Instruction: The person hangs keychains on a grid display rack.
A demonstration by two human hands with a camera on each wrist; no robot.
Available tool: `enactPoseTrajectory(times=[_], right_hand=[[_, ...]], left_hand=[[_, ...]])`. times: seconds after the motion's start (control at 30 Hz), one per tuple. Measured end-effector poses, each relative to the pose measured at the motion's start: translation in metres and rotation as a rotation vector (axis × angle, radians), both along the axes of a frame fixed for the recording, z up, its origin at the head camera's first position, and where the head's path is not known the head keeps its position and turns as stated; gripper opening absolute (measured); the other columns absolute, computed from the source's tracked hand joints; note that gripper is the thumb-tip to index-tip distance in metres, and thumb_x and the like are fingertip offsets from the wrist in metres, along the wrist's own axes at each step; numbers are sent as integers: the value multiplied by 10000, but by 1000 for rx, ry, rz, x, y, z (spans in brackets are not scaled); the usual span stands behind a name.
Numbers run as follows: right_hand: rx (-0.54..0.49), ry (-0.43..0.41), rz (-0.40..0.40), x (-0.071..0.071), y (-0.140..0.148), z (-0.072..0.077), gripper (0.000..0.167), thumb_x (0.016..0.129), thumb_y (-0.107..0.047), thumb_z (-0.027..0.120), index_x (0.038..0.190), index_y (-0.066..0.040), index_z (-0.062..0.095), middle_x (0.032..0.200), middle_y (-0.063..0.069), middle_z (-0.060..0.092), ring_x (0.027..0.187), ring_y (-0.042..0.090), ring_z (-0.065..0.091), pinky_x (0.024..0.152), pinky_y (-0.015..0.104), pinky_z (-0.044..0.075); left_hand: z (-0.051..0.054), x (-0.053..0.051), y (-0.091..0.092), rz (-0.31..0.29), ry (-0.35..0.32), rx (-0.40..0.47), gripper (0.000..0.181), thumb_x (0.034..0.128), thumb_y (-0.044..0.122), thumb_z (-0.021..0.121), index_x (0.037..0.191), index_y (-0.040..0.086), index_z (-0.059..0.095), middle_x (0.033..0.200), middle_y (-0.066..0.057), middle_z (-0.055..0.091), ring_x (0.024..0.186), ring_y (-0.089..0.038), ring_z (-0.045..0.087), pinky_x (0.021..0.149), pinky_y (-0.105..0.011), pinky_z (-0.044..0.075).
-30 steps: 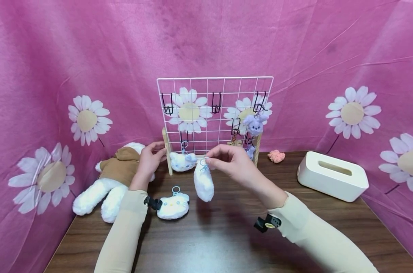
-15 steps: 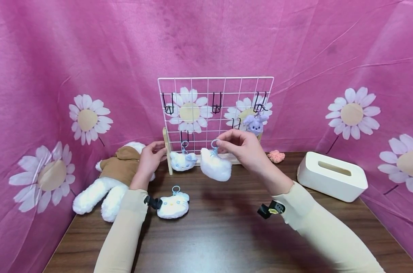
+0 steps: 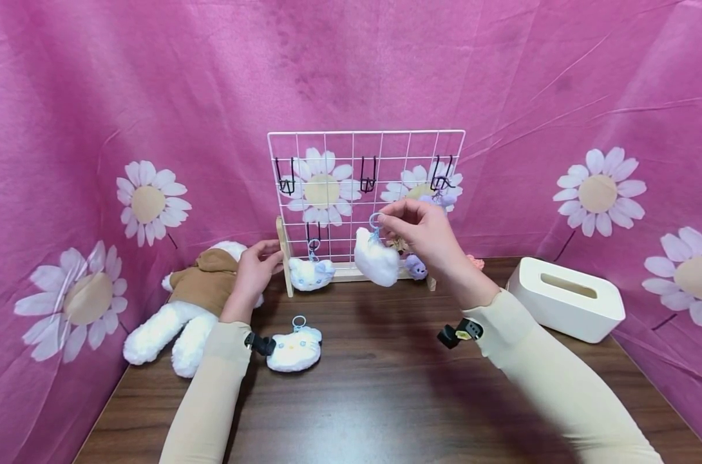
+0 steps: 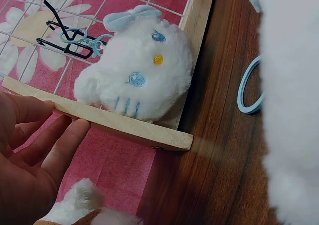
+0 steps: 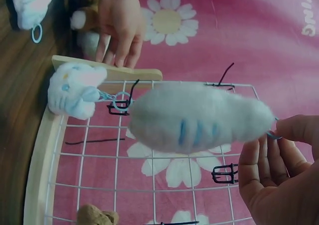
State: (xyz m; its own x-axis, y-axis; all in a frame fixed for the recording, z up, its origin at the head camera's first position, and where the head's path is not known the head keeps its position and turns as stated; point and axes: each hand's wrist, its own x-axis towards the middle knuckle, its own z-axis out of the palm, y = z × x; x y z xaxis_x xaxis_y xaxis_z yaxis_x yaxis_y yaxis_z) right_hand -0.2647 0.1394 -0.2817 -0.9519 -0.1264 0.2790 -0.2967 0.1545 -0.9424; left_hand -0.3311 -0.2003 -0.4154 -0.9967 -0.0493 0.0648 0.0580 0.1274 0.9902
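My right hand pinches the light-blue ring of a white plush keychain, which hangs in front of the white wire grid rack. In the right wrist view, blue stripes show on the side of this plush. My left hand touches the rack's wooden side leg with its fingertips against the outer face. Close by, a white cat-face plush keychain with a blue bow hangs from a low black hook. Another white cat-face plush keychain lies on the table near my left wrist.
Black hooks sit higher on the grid. Purple plush keychains hang at its right, partly behind my right hand. A large white plush toy in brown clothing lies left. A white tissue box stands right, near a pink object.
My right hand has moved up and to the right, carrying the plush keychain closer to the grid; the plush has turned as it hangs. My left hand stays at the rack's leg.
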Motion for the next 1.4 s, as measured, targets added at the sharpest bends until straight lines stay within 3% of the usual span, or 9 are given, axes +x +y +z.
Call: enactPoseTrajectory(times=[0.07, 0.33, 0.6, 0.9, 1.1, 1.27, 1.4], right_hand=[[-25, 3, -1, -3, 0, 2, 150, 1057, -100, 776, 1143, 22, 758, 955, -63, 776, 826, 139, 784, 801, 273, 734], [-42, 39, -54, -16, -2, 11, 141, 1038, -65, 783, 1134, 37, 771, 866, -98, 756, 782, 73, 705, 720, 196, 681], [-57, 40, -60, -30, -5, 17, 192, 1056, -73, 770, 1181, 73, 762, 936, -49, 784, 831, 81, 738, 819, 220, 717], [-67, 2, -85, -46, -8, 22, 226, 1055, -62, 774, 1219, 93, 754, 907, -62, 785, 826, 115, 765, 824, 222, 727], [-35, -40, -106, -58, -7, 16, 224, 1067, -95, 771, 1239, 48, 770, 978, -22, 803, 858, 113, 770, 859, 233, 730], [-19, -53, -102, -68, -10, 12, 275, 1078, -102, 755, 1285, 79, 743, 998, -19, 798, 878, 88, 768, 902, 238, 728], [12, -51, -143, -74, -14, 12, 230, 1071, -108, 762, 1243, 45, 767, 997, -15, 804, 861, 87, 763, 874, 222, 721]], left_hand=[[1, 0, 0, 0, 0, -4, 420, 1147, 61, 609, 1548, -61, 591, 1535, -307, 617, 1334, -387, 694, 1107, -313, 676], [2, 1, 0, -4, -6, -9, 427, 1147, 59, 609, 1557, -56, 586, 1549, -305, 612, 1359, -403, 681, 1125, -334, 669], [-1, -1, -1, 3, -10, -5, 422, 1140, 54, 623, 1547, -54, 599, 1533, -304, 619, 1289, -344, 718, 1091, -302, 682], [-1, -2, -1, 0, 1, 8, 411, 1139, 53, 625, 1535, -56, 609, 1520, -308, 625, 1271, -320, 717, 1113, -331, 675], [-2, -3, -1, -1, 3, 3, 409, 1143, 62, 621, 1534, -57, 610, 1522, -307, 624, 1289, -329, 709, 1111, -326, 677], [-3, -4, -1, 3, -1, 11, 402, 1140, 51, 622, 1528, -56, 614, 1505, -302, 633, 1211, -251, 730, 1057, -269, 694], [-4, -4, -1, 0, -1, 8, 398, 1140, 42, 616, 1527, -51, 617, 1492, -298, 641, 1198, -247, 733, 1031, -245, 700]])
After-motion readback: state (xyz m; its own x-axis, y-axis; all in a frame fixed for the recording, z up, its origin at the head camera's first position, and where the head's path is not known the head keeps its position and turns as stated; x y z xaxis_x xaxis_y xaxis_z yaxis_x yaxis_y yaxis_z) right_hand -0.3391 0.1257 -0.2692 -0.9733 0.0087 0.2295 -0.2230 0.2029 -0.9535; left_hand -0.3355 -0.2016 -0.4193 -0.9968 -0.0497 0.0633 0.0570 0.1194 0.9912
